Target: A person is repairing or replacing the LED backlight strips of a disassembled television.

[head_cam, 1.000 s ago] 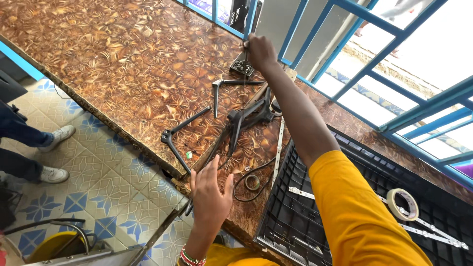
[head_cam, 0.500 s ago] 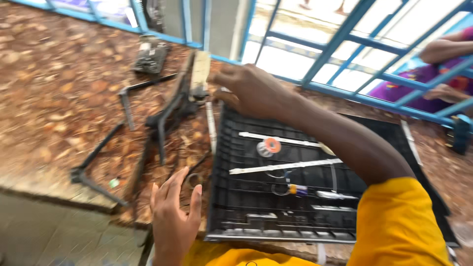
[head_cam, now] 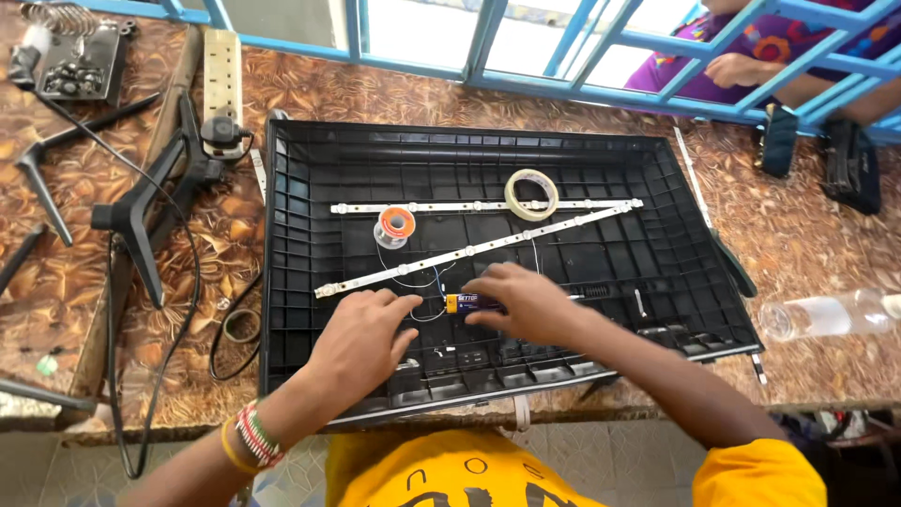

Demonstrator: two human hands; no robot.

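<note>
Right hand (head_cam: pixel 526 302) pinches a small battery (head_cam: pixel 466 303) inside the black panel (head_cam: pixel 310 282), left hand (head_cam: pixel 361 343) loosely open beside it holding nothing; tugging the thin wires (head_cam: pixel 413 280) could detach them from the LED strip (head_cam: pixel 469 249).

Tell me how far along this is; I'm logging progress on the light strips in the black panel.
Done: two light strips lie in the black panel. In hand: right hand holds a small battery; left hand at thin wires. Untouched: tape roll, solder spool.
</note>
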